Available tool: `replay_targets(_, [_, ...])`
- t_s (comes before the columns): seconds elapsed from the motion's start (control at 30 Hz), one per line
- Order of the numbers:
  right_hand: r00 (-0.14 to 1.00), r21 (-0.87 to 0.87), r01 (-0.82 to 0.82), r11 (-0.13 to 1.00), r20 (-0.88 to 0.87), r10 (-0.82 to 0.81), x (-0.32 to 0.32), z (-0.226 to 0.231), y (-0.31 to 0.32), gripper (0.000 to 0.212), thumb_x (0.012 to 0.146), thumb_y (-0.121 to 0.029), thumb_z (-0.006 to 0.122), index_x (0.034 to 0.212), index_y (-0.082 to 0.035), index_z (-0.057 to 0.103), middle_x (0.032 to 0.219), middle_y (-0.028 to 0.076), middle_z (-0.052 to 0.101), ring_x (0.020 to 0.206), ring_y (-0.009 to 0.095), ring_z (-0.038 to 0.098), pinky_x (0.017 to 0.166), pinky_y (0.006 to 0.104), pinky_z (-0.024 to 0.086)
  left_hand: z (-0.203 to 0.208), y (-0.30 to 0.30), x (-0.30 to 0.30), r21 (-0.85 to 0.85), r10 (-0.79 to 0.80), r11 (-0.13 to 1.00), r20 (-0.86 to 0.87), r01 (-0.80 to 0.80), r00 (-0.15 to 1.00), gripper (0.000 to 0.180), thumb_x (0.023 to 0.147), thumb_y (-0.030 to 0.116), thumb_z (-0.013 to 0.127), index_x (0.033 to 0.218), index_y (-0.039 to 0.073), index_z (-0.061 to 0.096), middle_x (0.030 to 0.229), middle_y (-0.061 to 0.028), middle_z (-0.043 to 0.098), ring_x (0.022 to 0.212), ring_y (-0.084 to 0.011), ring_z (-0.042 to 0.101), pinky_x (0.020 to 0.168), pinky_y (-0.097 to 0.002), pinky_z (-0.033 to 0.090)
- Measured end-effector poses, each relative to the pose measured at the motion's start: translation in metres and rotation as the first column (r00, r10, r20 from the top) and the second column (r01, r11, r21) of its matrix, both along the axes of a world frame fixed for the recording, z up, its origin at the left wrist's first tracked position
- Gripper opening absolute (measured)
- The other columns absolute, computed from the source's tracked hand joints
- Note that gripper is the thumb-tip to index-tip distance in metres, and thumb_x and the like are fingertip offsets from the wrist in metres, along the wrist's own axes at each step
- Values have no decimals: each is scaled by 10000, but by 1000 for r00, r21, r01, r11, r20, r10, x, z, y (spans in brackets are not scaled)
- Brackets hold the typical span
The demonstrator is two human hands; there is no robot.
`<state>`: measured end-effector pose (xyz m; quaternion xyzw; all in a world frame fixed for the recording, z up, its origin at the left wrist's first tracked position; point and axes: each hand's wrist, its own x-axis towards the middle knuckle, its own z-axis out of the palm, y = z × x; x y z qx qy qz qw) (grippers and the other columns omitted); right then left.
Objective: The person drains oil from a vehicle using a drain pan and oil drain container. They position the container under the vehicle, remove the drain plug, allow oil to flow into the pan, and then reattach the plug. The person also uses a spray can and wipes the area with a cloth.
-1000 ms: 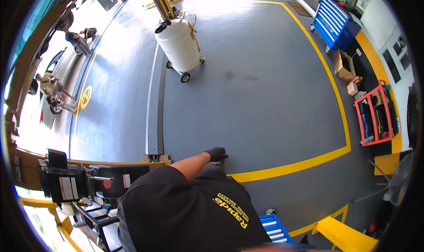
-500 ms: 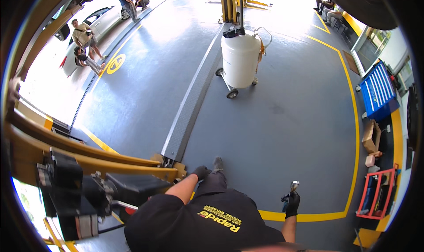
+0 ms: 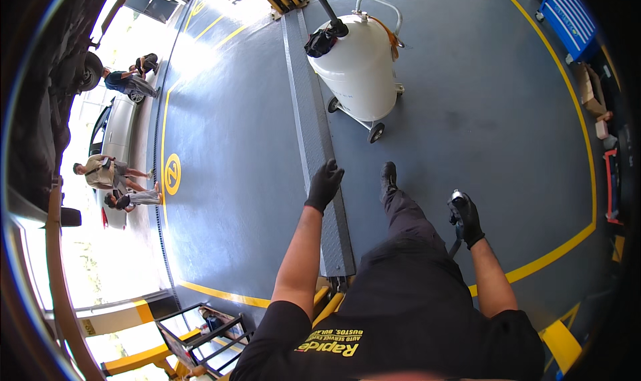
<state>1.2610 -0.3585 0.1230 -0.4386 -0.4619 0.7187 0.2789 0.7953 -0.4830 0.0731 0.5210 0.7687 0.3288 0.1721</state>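
Note:
My left hand (image 3: pixel 325 186) wears a black glove and hangs in the air over the long metal floor strip (image 3: pixel 308 114). Its fingers are partly stretched, the thumb stands off to the side, and nothing shows in it. Over to the right, my right hand (image 3: pixel 467 221), also in a black glove, is closed around a hand tool (image 3: pixel 457 195) with a shiny round metal end. A dark handle sticks out below the fist; the glove hides the middle, so its exact kind cannot be told. Ahead of both hands stands a white wheeled oil-drain tank (image 3: pixel 360 70) with a dark upright tube.
A blue tool cabinet (image 3: pixel 566 17) and a cardboard box (image 3: pixel 591 90) line the right side. A black-framed cart (image 3: pixel 207 341) stands at lower left, near yellow lift parts. Several people are by a silver car (image 3: pixel 119 137) at left. A raised vehicle's underside (image 3: pixel 40 107) hangs at upper left.
My view has turned, and the white tank appears closer. My left hand has swung forward, away from my leg. My right hand still grips the tool, now nearer my leg.

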Motion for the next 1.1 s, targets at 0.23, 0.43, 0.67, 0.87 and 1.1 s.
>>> replay_targets(0.23, [890, -108, 56, 993, 456, -1, -141, -95, 89, 397, 1027, -452, 579, 1022, -56, 600, 739, 52, 609, 661, 160, 608, 571, 337, 455, 83, 286, -177, -198, 27, 980, 115, -3, 993, 561, 897, 266, 745, 1357, -18, 597, 1193, -224, 709, 1030, -323, 719, 894, -429, 573])
replay_targets(0.43, [720, 220, 89, 972, 660, -215, -249, -76, 97, 535, 1046, -514, 497, 1059, 13, 593, 922, 280, 694, 901, 499, 678, 777, 521, 507, 81, 452, -282, -253, -379, 917, -323, 307, 867, 415, 902, 311, 689, 1251, 88, 671, 1184, -189, 715, 1068, -415, 679, 934, -498, 542])
replay_targets(0.67, [518, -62, 802, 594, 569, -639, -359, -49, -20, 426, 1025, -483, 577, 1002, -59, 609, 737, 37, 575, 623, 149, 549, 587, 341, 447, 87, 525, -299, -378, -541, 820, -267, 430, 797, 358, 946, 343, 602, 1178, 84, 688, 1163, -209, 715, 1137, -405, 664, 977, -479, 529])
replay_targets(0.87, [79, -185, 982, -27, 540, -838, -511, -50, -175, 360, 997, -464, 607, 951, -107, 597, 695, 4, 523, 568, 117, 504, 529, 287, 422, 66, 523, -310, -405, -661, 749, -405, 524, 632, 395, 973, 378, 514, 1134, 67, 697, 1124, -220, 710, 1111, -422, 655, 979, -496, 515])
replay_targets(1.1, [95, -196, 980, -43, 644, -759, -616, -27, -249, 346, 1007, -445, 582, 948, -105, 594, 673, 16, 541, 543, 133, 533, 511, 289, 428, 51, 507, -328, -254, -643, 757, -457, 602, 615, 401, 941, 381, 591, 1160, 51, 649, 1079, -228, 709, 1071, -435, 660, 940, -514, 520])
